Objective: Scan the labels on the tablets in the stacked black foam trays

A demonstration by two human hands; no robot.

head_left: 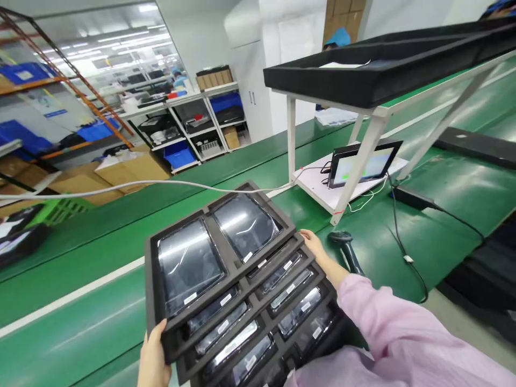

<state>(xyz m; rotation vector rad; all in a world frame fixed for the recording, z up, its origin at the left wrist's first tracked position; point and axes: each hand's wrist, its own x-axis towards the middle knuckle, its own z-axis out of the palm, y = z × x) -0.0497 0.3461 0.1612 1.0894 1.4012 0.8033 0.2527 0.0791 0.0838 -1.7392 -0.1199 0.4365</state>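
Electronics factory floor: long green conveyor belt (226, 177), storage shelves (193, 123) with blue bins (179, 155), cardboard boxes (121, 172), test screen (365, 164), barcode scanner (346, 250).

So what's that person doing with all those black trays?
A person in a pink sleeve holds a stack of black foam trays over a green conveyor table. The left hand grips the near corner and the right hand steadies the far edge. The top tray holds two wrapped screens. A barcode scanner lies beside it, near a small lit display.

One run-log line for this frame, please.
left hand: grips near corner of tray stack | right hand: holds far edge | stack: above green belt | scanner: lying alongside
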